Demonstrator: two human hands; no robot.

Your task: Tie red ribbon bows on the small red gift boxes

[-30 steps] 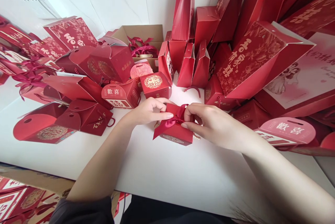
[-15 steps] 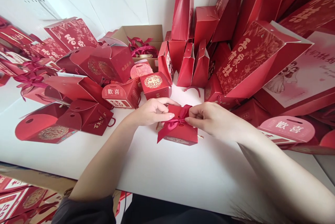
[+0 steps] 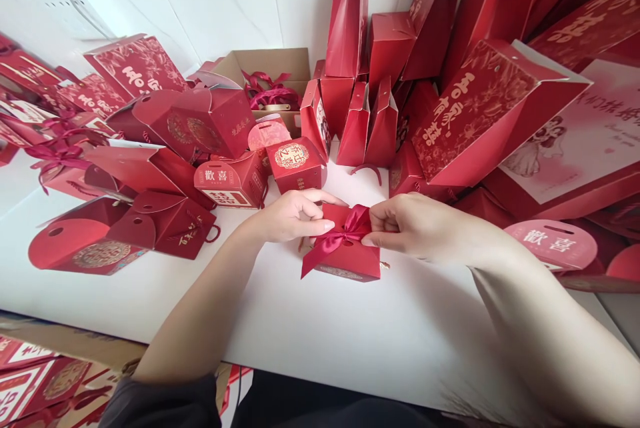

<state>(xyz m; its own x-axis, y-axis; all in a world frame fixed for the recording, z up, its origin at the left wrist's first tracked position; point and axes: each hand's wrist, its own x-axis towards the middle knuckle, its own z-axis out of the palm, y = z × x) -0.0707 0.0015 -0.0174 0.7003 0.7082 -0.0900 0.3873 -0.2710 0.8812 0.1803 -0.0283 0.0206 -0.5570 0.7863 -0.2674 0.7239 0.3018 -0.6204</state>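
Observation:
A small red gift box (image 3: 360, 263) sits on the white table in front of me, a magenta satin ribbon (image 3: 323, 249) tied in a bow across its top. With thumb and fingers closed, my left hand (image 3: 294, 216) grips the ribbon bow at its left side; its forefinger reaches over the back edge of the box. My right hand (image 3: 400, 223) pinches the right side of the bow between thumb and fingertips. One ribbon tail hangs over the box's front left corner. A bit of gold cord pokes out at the right side.
Behind my hands stand a red box with a gold emblem (image 3: 295, 165) and a handled box (image 3: 233, 185). A cardboard carton (image 3: 273, 58) at the back holds loose ribbon. Tall red bags (image 3: 475, 115) crowd the right; more boxes (image 3: 175, 228) fill the left.
My right hand has shifted slightly to the right, drawing its side of the bow out. My left hand stays nearly in place.

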